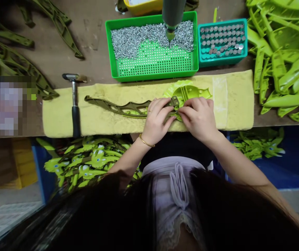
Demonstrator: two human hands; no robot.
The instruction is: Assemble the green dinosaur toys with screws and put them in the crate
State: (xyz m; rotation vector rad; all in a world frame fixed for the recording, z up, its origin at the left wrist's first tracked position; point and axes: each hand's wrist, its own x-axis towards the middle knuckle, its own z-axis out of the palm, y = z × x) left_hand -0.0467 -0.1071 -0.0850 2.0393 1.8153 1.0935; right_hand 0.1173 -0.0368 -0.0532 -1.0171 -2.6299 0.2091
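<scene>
Gripping one olive plastic arm with the left hand, holding one lime-green plastic piece with the right hand, fingers closed on both, one hammer lying left

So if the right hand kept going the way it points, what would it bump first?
Probably the small metal bracket on the olive plastic arm. The right hand points up toward it, and its fingertips look very close, though from above I can't tell exactly how close.
</scene>
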